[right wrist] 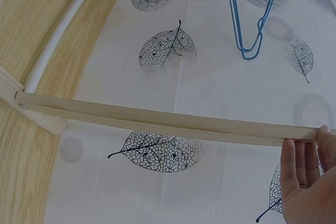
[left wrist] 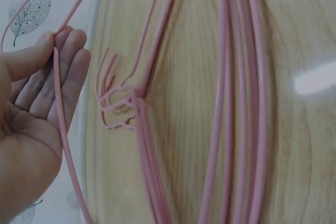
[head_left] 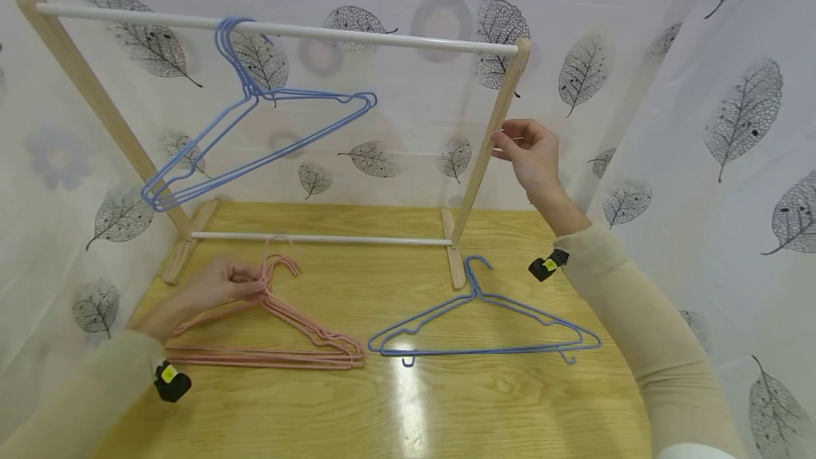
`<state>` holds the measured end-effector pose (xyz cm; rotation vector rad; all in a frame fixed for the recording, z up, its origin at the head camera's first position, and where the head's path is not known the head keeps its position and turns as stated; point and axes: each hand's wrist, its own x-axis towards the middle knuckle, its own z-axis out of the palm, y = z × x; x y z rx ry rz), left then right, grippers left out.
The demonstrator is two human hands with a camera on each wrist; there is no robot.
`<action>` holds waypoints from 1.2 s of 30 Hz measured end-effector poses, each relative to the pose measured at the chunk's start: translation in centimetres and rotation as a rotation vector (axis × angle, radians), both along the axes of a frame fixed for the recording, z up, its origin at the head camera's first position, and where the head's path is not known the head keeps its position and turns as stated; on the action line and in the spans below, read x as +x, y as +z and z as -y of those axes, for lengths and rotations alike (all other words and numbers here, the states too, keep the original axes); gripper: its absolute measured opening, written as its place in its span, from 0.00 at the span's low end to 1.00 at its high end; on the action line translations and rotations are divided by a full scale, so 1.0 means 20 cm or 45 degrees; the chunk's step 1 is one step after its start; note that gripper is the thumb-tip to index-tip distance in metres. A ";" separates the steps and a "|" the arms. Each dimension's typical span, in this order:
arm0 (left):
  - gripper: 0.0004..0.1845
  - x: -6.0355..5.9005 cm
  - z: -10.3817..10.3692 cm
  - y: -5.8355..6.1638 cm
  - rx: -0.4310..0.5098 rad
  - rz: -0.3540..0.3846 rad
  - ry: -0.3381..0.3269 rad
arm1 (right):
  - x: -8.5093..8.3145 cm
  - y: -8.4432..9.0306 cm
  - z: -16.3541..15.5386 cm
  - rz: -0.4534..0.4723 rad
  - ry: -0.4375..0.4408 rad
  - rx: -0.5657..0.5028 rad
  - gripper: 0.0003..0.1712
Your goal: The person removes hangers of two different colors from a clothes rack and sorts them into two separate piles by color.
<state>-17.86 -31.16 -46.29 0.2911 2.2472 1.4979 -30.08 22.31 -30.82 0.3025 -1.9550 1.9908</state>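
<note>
Left hand: the left hand (head_left: 219, 285) lies near the table's left edge, thumb and fingers pinching one pink wire at the neck of the pink hangers (head_left: 280, 331).
Pink hangers: a stack on the table (head_left: 408, 409), left of centre; hooks point toward the rack at the back, long axis running left to right along the table. The left wrist view shows about four hooks bunched together (exact count is hard to tell).
Hung hangers: three or so blue hangers on the rail (head_left: 255, 140), near the top rail's left end, tilted so the left shoulder hangs low.
Rack: a wooden rack (head_left: 102, 105) with a white top rail and a white lower rail, standing along the table's back edge.
Blue hanger: one blue hanger on the table (head_left: 484, 324), right of centre, hook toward the rack's right foot, long axis left to right.
Right hand: the right hand (head_left: 532, 154) touches the rack's right post partway up, fingers bent against the wood (loosely; a firm grasp cannot be told).
Writing: none readable; the curtain shows leaf prints only.
</note>
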 end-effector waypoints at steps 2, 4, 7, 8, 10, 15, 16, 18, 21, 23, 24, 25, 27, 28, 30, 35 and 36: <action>0.19 0.00 0.01 -0.03 0.008 0.002 0.040 | 0.00 0.00 0.00 -0.004 0.005 -0.003 0.06; 0.19 0.01 0.01 -0.06 0.017 -0.005 0.064 | 0.00 0.00 0.00 -0.006 0.009 -0.004 0.06; 0.18 0.01 0.02 -0.10 -0.005 -0.027 0.107 | 0.00 0.00 0.00 -0.007 0.007 -0.007 0.05; 0.18 0.01 0.02 -0.10 -0.036 -0.051 0.116 | 0.00 0.00 0.00 -0.005 0.006 -0.009 0.05; 0.17 0.01 0.01 -0.12 -0.097 -0.094 0.133 | 0.00 -0.01 0.00 0.001 0.002 -0.002 0.05; 0.18 0.02 0.00 -0.13 -0.232 -0.182 0.171 | 0.00 -0.01 0.00 0.009 0.004 -0.014 0.05; 0.19 0.02 -0.01 -0.13 -0.246 -0.186 0.180 | 0.00 -0.01 0.00 0.006 0.004 -0.016 0.05; 0.21 0.01 -0.01 -0.12 -0.246 -0.164 0.205 | 0.00 -0.01 0.00 0.000 0.003 -0.016 0.06; 0.23 0.01 -0.03 -0.11 -0.286 -0.172 0.218 | 0.00 -0.01 0.00 -0.002 0.001 -0.008 0.06; 0.23 0.00 -0.04 -0.10 -0.285 -0.173 0.223 | 0.00 -0.01 0.00 0.000 0.001 -0.006 0.06; 0.23 0.00 -0.04 -0.09 -0.294 -0.189 0.227 | 0.00 -0.01 0.00 0.002 0.000 -0.006 0.05; 0.22 -0.01 -0.05 -0.08 -0.300 -0.213 0.225 | 0.00 -0.01 0.00 0.001 -0.002 -0.003 0.05; 0.21 -0.02 -0.06 -0.06 -0.266 -0.252 0.232 | 0.00 -0.01 0.00 -0.004 -0.002 -0.001 0.05; 0.21 -0.03 -0.07 -0.05 -0.249 -0.262 0.240 | 0.00 -0.01 0.00 -0.007 -0.003 0.003 0.05; 0.22 -0.05 -0.09 0.00 -0.230 -0.291 0.251 | 0.00 -0.01 -0.01 -0.012 -0.001 0.006 0.05; 0.23 -0.07 -0.12 0.16 -0.146 -0.371 0.261 | 0.00 -0.01 -0.01 -0.006 0.002 0.004 0.05; 0.22 -0.08 -0.13 0.20 -0.125 -0.400 0.256 | 0.00 0.00 -0.01 -0.002 0.002 0.003 0.05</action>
